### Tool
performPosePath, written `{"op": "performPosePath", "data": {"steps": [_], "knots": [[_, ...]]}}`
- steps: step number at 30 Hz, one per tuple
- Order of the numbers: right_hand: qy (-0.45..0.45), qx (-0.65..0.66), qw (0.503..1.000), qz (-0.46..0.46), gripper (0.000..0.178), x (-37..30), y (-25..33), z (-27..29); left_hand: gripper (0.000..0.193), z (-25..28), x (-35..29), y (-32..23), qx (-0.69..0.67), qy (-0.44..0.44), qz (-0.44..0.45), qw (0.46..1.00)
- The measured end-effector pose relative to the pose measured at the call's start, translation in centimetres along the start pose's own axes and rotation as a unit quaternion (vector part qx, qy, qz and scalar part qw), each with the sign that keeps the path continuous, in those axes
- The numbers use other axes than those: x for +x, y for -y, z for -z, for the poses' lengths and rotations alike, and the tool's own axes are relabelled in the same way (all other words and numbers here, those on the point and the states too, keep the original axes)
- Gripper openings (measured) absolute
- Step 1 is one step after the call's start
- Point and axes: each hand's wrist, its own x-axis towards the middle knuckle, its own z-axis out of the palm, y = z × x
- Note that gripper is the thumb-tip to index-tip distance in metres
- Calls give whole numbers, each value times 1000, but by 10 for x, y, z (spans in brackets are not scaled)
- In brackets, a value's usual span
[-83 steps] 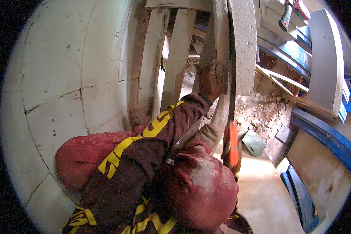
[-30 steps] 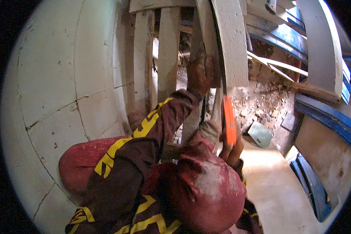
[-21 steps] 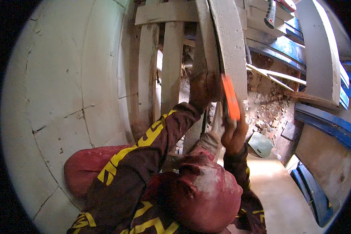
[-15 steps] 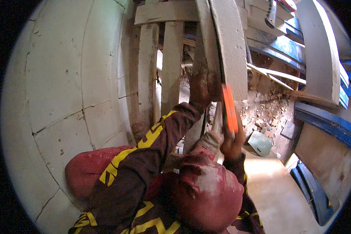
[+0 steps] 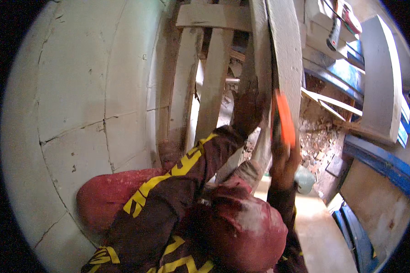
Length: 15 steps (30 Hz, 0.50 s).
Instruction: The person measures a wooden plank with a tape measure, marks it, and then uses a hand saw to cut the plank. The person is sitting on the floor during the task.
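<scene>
My left hand (image 5: 251, 109) is closed on the left side of a long pale wooden board (image 5: 260, 41), its fingers dim in the shade. In my right hand (image 5: 284, 159) is an orange-handled tool (image 5: 284, 117), blurred and seen nearly edge-on. It lies against the left edge of a wider pale plank (image 5: 288, 54), just right of my left hand. A dark narrow line runs between the board and the plank. What the tool's working end looks like cannot be made out.
A slatted wooden frame (image 5: 209, 82) lies to the left, beside a block wall (image 5: 73, 150). My red-trousered knees (image 5: 246, 223) are close below. At right are rubble (image 5: 316, 143), a pale green piece (image 5: 305, 179), blue-painted boards (image 5: 382, 166), a leaning panel (image 5: 379, 77) and a black-gripped tool (image 5: 334, 37).
The view has shifted, so the surroundings sit further right and mostly lower. My right hand and the orange-handled tool have moved forward along the plank. My left hand stays on the board.
</scene>
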Motion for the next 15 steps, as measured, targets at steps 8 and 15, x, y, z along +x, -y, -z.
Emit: {"op": "performPosePath", "data": {"steps": [8, 15], "knots": [[-7, 8, 999, 50, 44, 22, -3, -3, 30, -9, -14, 5, 191, -115, -125, 967], [-1, -19, 1000, 16, 48, -23, -10, 8, 36, 6, -12, -5, 175, -27, -98, 979]]}}
